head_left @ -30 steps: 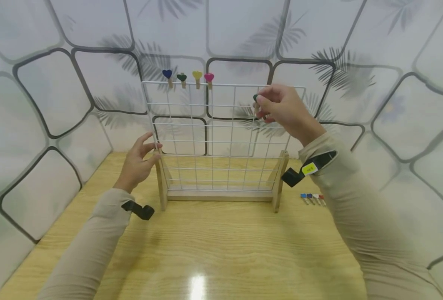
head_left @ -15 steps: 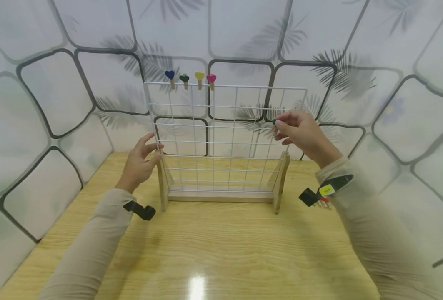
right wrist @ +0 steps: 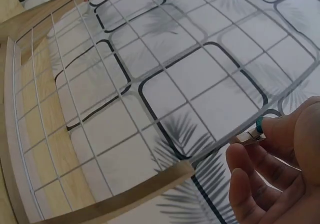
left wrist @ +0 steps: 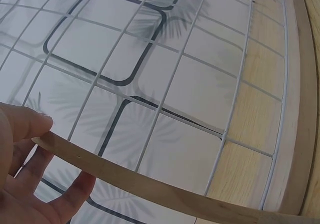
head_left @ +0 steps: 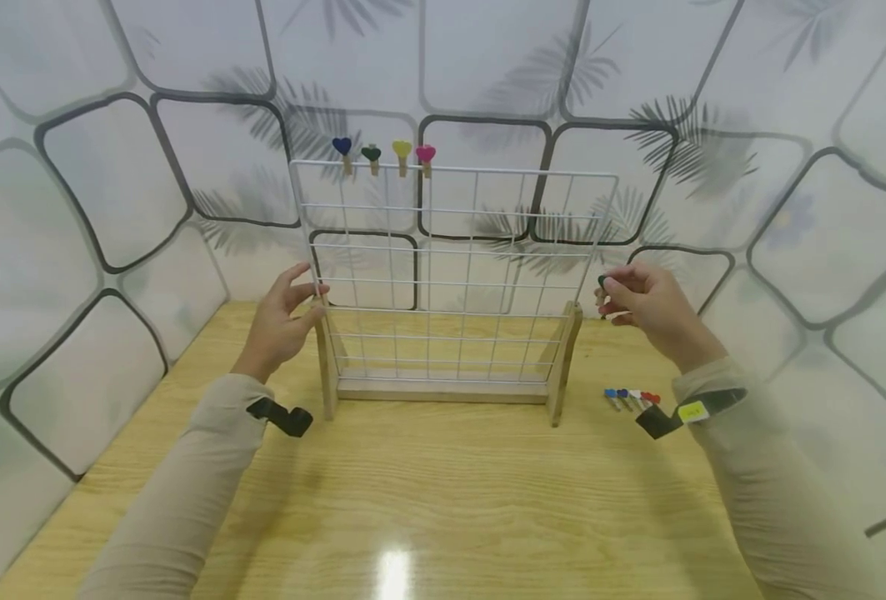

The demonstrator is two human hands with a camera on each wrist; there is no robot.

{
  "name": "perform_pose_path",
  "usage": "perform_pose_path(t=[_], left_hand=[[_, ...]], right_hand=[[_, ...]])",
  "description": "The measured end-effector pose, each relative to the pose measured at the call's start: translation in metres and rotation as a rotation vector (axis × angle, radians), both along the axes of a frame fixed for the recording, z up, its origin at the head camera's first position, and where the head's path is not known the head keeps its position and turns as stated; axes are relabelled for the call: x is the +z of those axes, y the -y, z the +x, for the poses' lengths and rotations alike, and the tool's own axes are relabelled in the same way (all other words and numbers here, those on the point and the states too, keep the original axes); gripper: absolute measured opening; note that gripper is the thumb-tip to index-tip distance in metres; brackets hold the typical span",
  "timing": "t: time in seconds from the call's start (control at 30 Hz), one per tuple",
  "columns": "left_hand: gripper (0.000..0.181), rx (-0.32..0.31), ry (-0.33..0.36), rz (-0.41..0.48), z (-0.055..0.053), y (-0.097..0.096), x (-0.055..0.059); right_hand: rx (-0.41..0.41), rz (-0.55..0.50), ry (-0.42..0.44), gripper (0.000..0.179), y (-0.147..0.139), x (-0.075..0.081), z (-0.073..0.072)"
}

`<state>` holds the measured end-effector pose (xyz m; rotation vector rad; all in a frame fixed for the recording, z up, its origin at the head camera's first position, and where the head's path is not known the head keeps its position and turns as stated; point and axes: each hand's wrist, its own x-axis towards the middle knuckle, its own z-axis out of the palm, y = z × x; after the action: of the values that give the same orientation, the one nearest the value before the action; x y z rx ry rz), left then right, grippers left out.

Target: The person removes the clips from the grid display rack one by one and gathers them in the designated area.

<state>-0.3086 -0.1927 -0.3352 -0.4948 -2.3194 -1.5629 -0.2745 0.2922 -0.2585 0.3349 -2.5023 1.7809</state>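
My right hand (head_left: 656,307) pinches a small wooden clothespin (right wrist: 247,136) with a dark green heart, just outside the right side of the white wire grid rack (head_left: 476,283). In the right wrist view, thumb and fingertips hold it by the heart end, its bare wooden end pointing at the grid's side wire. My left hand (head_left: 276,327) holds the rack's left wooden upright (left wrist: 125,176), thumb on one side and fingers on the other. Along the top wire are clipped a blue heart clothespin (head_left: 342,152), a green one (head_left: 371,158), a yellow one (head_left: 402,156) and a pink one (head_left: 425,158).
Right of the rack, several more heart clothespins (head_left: 623,397) in blue, white and red lie in a row on the wooden table (head_left: 443,492). The right wrist camera (head_left: 658,423) hangs close beside them. A patterned curtain (head_left: 488,75) encloses the back and sides.
My right hand has moved down and right with the green clothespin, from in front of the grid's upper right to beyond its right side. The left hand stays on the rack.
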Motion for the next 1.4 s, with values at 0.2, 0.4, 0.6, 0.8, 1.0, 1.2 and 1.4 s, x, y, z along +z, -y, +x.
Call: perform_pose_path(t=[0.2,0.4,0.6,0.8,1.0,1.2,1.4], left_hand=[[0.067,0.000,0.000,-0.009,-0.001,0.001,0.001],[0.067,-0.009,0.006,-0.002,0.000,0.001,0.001],[0.069,-0.015,0.011,0.002,-0.001,0.000,0.002],[0.069,-0.016,0.009,-0.002,-0.002,0.001,0.002],[0.069,-0.014,0.014,-0.009,0.001,0.002,-0.001],[0.068,-0.012,0.009,0.001,0.001,0.002,-0.003],[0.069,-0.020,0.000,0.004,-0.001,0.001,0.000]], right_hand=[[-0.041,-0.004,0.055,0.022,-0.020,-0.019,0.000],[-0.080,0.069,0.087,0.030,-0.040,-0.039,0.003],[-0.074,0.134,0.116,0.042,-0.059,-0.061,0.005],[-0.057,0.129,0.152,0.042,-0.070,-0.087,0.007],[-0.066,0.127,0.198,0.045,-0.078,-0.114,0.013],[-0.079,0.152,0.245,0.052,-0.083,-0.137,0.019],[-0.082,0.185,0.281,0.051,-0.085,-0.151,0.026]])
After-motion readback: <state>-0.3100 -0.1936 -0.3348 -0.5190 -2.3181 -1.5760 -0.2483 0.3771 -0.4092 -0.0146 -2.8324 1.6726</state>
